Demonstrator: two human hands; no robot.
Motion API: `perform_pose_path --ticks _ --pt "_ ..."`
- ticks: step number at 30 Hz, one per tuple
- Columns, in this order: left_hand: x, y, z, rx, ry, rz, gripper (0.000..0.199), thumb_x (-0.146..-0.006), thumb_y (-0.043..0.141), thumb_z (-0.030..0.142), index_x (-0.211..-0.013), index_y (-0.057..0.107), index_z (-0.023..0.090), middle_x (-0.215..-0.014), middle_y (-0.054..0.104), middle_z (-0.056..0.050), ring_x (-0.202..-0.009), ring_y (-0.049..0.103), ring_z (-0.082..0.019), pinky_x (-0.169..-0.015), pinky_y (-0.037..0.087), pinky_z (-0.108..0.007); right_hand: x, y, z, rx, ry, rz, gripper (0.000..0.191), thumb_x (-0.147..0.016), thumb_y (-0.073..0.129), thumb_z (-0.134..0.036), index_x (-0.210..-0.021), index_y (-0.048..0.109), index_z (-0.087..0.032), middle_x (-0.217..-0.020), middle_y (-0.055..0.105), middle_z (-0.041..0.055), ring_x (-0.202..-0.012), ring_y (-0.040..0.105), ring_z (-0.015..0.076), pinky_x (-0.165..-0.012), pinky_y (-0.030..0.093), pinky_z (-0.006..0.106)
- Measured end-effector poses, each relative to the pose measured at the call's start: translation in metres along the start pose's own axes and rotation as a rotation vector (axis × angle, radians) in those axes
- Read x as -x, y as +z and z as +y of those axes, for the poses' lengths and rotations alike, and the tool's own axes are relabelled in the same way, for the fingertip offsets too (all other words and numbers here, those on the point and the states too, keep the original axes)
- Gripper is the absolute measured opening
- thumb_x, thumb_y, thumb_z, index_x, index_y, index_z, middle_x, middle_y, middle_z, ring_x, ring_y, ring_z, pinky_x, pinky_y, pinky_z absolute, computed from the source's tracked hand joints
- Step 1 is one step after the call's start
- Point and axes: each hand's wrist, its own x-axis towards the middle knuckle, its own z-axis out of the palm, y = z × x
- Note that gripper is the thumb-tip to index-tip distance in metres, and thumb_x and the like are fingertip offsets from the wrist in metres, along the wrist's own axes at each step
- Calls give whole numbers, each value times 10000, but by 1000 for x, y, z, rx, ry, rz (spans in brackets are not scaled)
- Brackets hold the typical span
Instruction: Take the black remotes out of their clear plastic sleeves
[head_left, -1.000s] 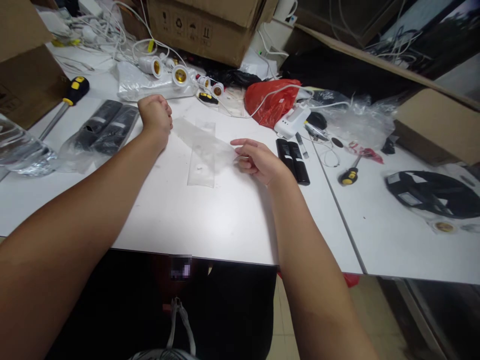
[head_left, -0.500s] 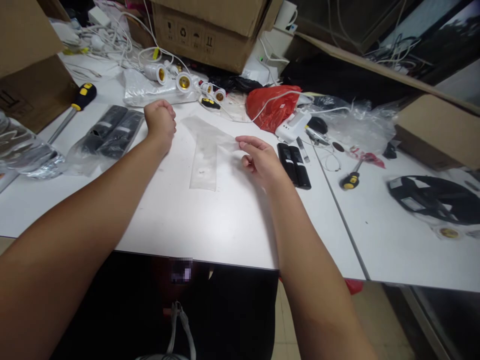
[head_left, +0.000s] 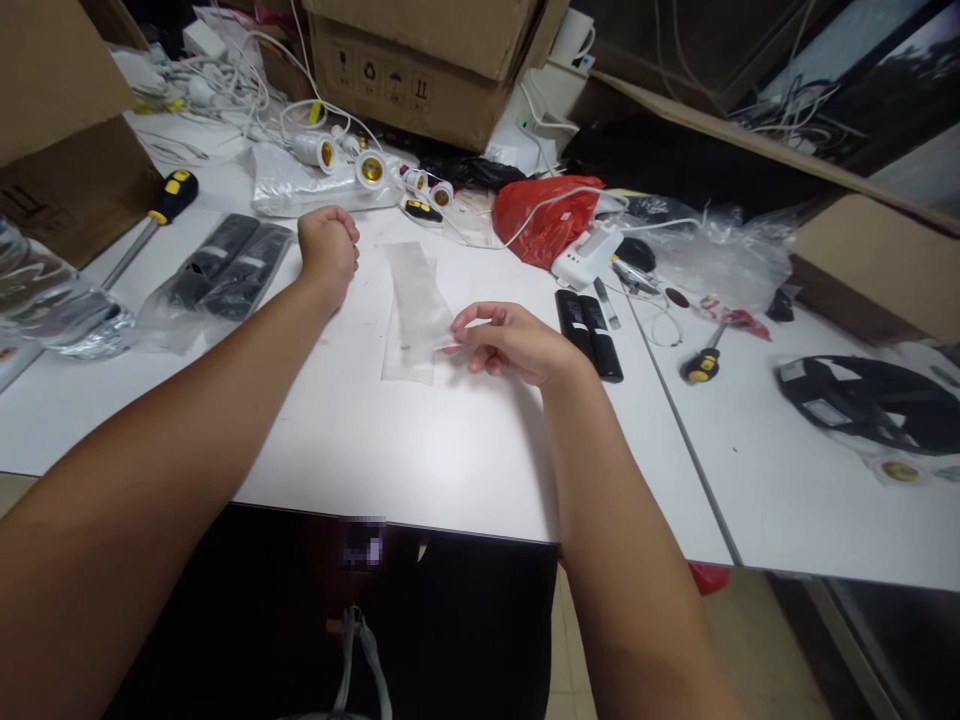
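My right hand (head_left: 510, 342) pinches the edge of a thin clear plastic bag (head_left: 420, 295) between thumb and fingertips, low over the white table. Under it lies another flat clear plastic piece (head_left: 396, 368); whether the two are joined I cannot tell. My left hand (head_left: 330, 258) rests on the table as a fist, seen from its back, with nothing showing in it. To its left lie two black bars in a clear bag (head_left: 236, 265). Two bare black bars (head_left: 590, 335), each with a white band, lie side by side beyond my right wrist.
Screwdrivers lie at the left (head_left: 169, 200) and right (head_left: 703, 365). White lamp sockets (head_left: 370, 169), a red plastic bag (head_left: 544, 215) and a white power strip (head_left: 589, 255) line the back. Cardboard boxes (head_left: 405, 85) stand behind. A water bottle (head_left: 56, 295) is at left.
My right hand has moved a little left and toward me, drawing the held plastic over the piece lying on the table. My left fist has stayed nearly in place.
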Motion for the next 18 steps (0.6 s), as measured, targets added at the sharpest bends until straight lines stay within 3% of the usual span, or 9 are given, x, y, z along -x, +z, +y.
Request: perform_pose_path --ticks 3,9,13,18 --pt "-2 -2 -7 -126 34 -48 255 -821 496 43 -620 477 197 -526 371 18 -454 323 -128 -470 153 -291 1 7 -1 64 72 -84 181 -787 784 -187 -908 649 -190 -996 804 124 -578 701 120 -387 416 154" --pt "2 -7 -20 -539 320 -316 267 -765 522 -2 -666 650 210 -614 596 0 -628 565 -189 -610 416 -302 5 9 -2 109 106 -210 246 -811 787 -236 -927 572 -207 -992 817 127 -582 721 140 -395 419 160" --pt "3 -8 -23 -507 348 -396 316 -744 466 -38 -689 663 202 -701 673 -8 -724 636 -198 -707 475 -308 8 12 -3 169 156 -316 265 -809 792 -277 -935 569 -207 -997 820 138 -627 757 191 -416 463 195" --pt "3 -5 -26 -328 269 -398 359 -784 451 -36 -685 698 205 -748 694 -32 -738 643 -182 -662 476 -260 2 10 2 167 100 -166 163 -876 746 -305 -912 629 -198 -854 799 133 -497 655 160 -384 414 233"
